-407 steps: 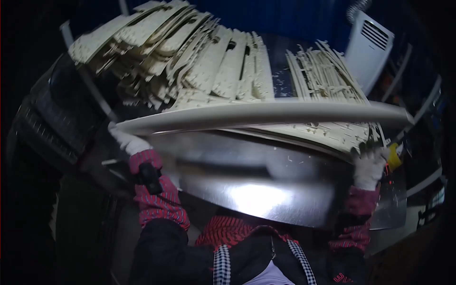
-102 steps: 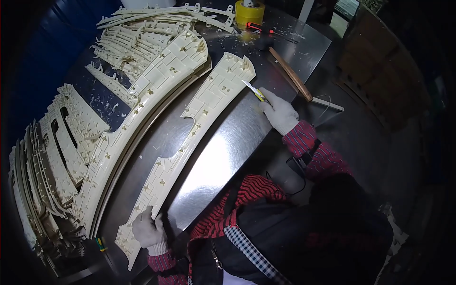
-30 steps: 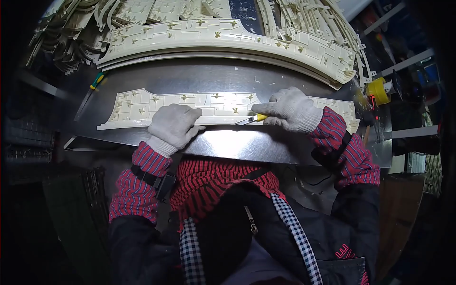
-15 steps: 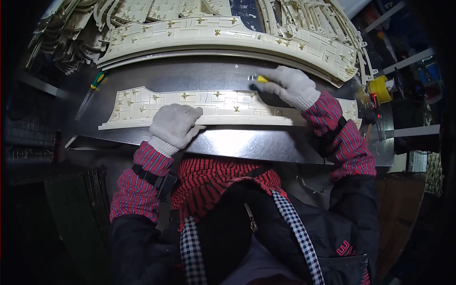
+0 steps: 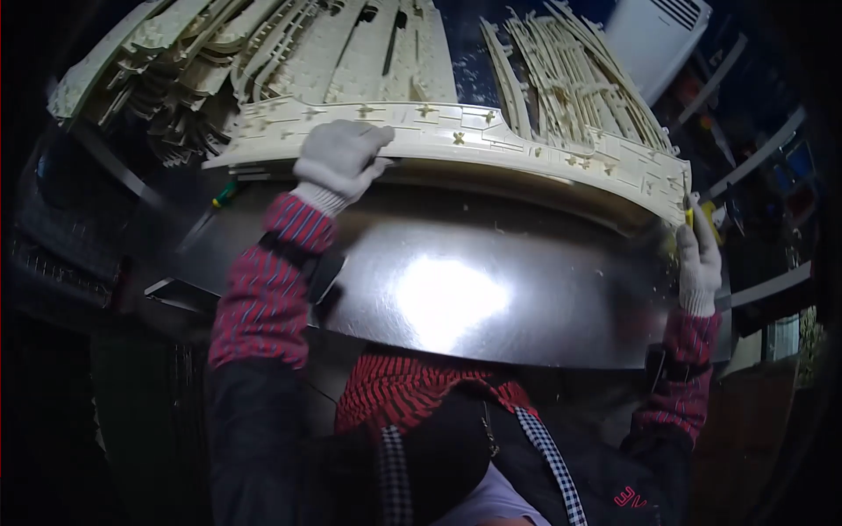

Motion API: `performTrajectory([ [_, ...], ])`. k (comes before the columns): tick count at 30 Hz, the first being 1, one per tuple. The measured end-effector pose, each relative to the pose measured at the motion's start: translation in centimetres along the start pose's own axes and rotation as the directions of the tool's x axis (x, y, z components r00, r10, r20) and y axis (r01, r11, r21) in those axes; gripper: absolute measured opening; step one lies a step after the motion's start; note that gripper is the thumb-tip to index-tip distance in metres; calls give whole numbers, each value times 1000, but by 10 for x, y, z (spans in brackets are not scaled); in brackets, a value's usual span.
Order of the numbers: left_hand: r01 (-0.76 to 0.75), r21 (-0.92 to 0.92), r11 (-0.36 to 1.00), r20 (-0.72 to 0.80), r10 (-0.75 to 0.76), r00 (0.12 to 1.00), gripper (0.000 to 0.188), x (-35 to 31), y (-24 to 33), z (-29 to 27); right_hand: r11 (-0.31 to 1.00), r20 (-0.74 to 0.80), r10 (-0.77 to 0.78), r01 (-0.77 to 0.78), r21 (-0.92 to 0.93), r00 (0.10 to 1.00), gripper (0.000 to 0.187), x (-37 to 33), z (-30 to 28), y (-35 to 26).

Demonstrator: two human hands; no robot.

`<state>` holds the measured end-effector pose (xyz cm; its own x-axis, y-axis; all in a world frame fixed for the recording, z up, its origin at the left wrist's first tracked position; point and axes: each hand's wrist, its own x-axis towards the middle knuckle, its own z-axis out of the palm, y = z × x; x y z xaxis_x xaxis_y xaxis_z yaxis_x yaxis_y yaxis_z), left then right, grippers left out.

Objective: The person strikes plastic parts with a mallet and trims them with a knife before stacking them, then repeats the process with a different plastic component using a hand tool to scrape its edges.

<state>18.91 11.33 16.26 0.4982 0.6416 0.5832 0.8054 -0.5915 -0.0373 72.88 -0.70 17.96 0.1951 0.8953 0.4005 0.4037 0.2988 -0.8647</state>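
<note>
A long cream plastic panel [image 5: 412, 131], with cross-shaped marks and ribs on its face, lies across the far side of the metal table. My left hand [image 5: 340, 162], in a white knit glove, is closed over the panel's near edge toward its left end. At the far right end my gloved right hand [image 5: 700, 263] is against the panel's corner. A small yellow-handled tool [image 5: 689, 216] sits in the right hand's fingers; its tip is too small to make out. Whether that hand also grips the panel I cannot tell.
Stacks of similar cream panels [image 5: 395, 53] stand behind, with narrow cream strips [image 5: 570, 88] at the far right. A green-and-yellow-handled tool [image 5: 224, 195] with a long shaft lies at the left of the metal table [image 5: 544, 272]. A white appliance [image 5: 658, 39] is beyond.
The panel that lay near me on the table is gone from there. My left hand has moved away from me, and my right hand has moved right to the panel's end.
</note>
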Motion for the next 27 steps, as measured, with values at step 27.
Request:
performTrajectory([
  [27,735,621,273,-548,-519,656,61,24,-238,-174,212,-406,199,-444,-871,892,55,-63,-9,191],
])
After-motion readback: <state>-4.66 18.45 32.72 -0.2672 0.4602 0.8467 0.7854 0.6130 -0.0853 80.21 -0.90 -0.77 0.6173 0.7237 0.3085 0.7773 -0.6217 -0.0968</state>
